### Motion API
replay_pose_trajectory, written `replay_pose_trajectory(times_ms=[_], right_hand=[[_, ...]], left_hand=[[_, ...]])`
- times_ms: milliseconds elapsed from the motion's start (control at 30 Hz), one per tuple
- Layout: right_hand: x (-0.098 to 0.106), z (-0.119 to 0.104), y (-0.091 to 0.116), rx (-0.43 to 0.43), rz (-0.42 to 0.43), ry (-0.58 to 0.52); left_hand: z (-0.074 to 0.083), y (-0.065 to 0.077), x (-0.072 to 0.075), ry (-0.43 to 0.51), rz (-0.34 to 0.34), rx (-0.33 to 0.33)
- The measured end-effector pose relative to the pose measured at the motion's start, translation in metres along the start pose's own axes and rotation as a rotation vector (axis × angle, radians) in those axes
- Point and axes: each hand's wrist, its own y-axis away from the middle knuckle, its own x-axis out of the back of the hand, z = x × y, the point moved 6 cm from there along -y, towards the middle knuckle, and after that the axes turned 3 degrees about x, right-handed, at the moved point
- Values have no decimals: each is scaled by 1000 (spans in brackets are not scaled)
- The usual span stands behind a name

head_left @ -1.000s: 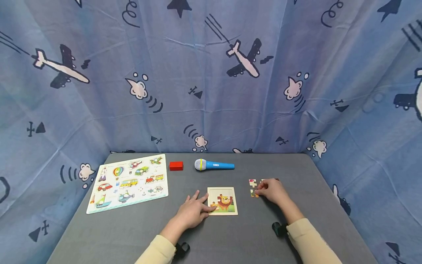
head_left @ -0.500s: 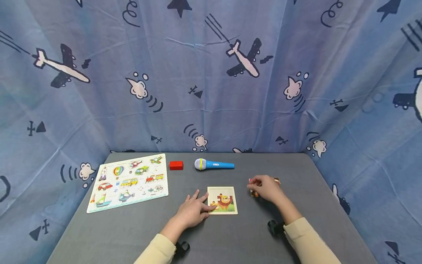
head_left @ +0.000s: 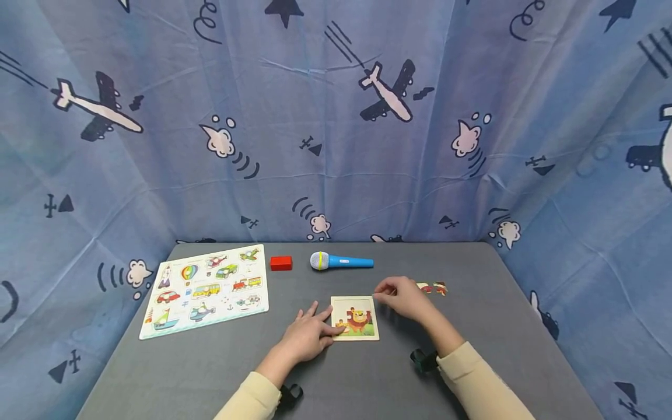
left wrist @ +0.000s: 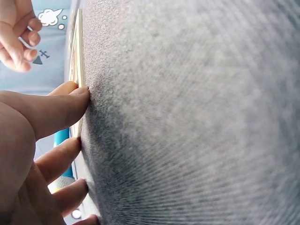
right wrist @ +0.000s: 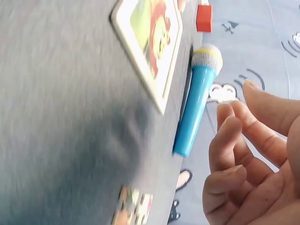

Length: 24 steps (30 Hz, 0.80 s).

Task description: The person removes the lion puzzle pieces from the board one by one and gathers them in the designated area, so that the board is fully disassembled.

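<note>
Puzzle tray flat on grey table, between both hands, with partly filled lion picture. At its left side, left hand, palm down, fingers spread and loosely straight: index finger on lower left of picture, thumb at near edge, touching rather than gripping. At its far right corner, right hand, raised just beside tray, fingers bent, thumb near fingertips; cannot tell whether holding any piece. Just right of right hand, loose puzzle pieces on table. Ahead of both hands, blue microphone lying sideways, its grey head toward left hand's side; near that head, small red block. Out to left of left hand, well apart, large vehicle board. Behind each hand, pale yellow sleeve. Far beyond both hands, blue airplane-print curtain.
</note>
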Motion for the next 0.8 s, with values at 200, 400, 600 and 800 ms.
replay_pose_trajectory(times_ms=[200,400,600,800], right_hand=[[-18,-10,-3,1,-14,-23],[-39,-15,-1,7,-52,-66],[-63,-16,-2,26,-63,-47],[-77,-17,-8,5,-101,28]], left_hand=[[0,-2,-1,-11,-15,17],[-1,-3,-2,-25,-17,10],[0,-2,-1,-32,-15,-5],[0,0,-1,-24,-4,-19]])
